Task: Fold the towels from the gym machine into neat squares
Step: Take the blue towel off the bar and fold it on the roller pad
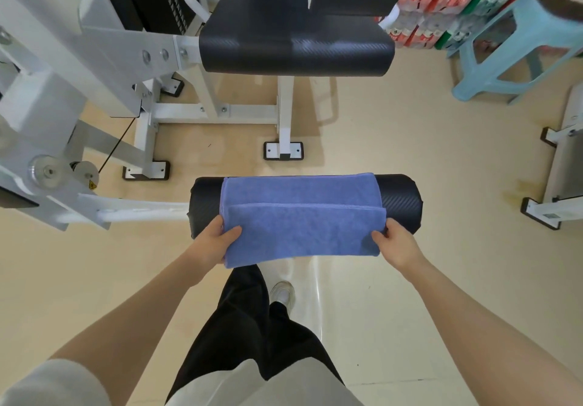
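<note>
Head view shows the blue towel point(303, 219) draped over the black roller pad point(400, 200), its long axis running left-right, left hand point(214, 241) and right hand point(396, 243) each pinching a near end, equally close.

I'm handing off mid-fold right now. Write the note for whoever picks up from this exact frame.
Left hand: grips the left end of the blue terry towel, thumb on top.
Right hand: grips the right end the same way.
Towel: draped over the black padded roller of the white gym machine, near part hanging toward the person.
Done: towel already doubled lengthwise; a folded edge runs across it.
Left: fold it crosswise into a neat square. No other towels are in view.
</note>
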A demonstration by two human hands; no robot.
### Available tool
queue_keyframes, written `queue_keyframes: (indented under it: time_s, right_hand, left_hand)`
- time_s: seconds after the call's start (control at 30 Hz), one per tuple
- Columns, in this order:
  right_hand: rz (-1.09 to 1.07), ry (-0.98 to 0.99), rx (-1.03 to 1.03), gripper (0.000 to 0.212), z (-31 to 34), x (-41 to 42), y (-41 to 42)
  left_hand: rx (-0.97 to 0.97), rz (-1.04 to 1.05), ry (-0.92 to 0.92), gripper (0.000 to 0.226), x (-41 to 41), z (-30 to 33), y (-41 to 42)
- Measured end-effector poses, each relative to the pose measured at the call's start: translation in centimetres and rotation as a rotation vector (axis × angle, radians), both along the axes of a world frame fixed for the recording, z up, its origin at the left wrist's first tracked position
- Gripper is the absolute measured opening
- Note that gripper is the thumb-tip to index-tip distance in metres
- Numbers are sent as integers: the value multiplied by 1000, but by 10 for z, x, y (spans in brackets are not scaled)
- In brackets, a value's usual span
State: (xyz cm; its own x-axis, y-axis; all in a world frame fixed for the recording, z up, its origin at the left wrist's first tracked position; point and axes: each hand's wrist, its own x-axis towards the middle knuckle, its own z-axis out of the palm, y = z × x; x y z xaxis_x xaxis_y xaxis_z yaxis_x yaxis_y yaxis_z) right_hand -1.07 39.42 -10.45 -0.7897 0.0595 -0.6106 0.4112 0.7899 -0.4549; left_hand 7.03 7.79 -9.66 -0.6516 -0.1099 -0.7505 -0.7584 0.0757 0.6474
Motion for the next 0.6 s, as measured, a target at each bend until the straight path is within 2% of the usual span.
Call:
queue_keyframes:
  time_s: [0.13,0.2,0.3,0.4,0.47,0.6]
  right_hand:
    - [-13,104,-76,17,11,-7,-5]
    - [-20,121,-135,22,17,-10,-4]
    - [-74,100,-253,27,29,-23,-6]
    - [-203,80,-333,23,32,-44,-17]
    - [-233,93,-292,22,25,-54,-26]
    - [-189,135,-138,26,10,-62,-37]
  left_hand:
    - [-102,1,28,30,-12,4,-2]
    - [-1,-12,21,25,-16,12,-7]
    - [271,-35,-47,26,-29,25,-17]
    - [363,37,-76,27,-52,28,-24]
    - [345,88,-106,28,-64,23,-27]
    - [144,164,-147,31,-67,3,-32]
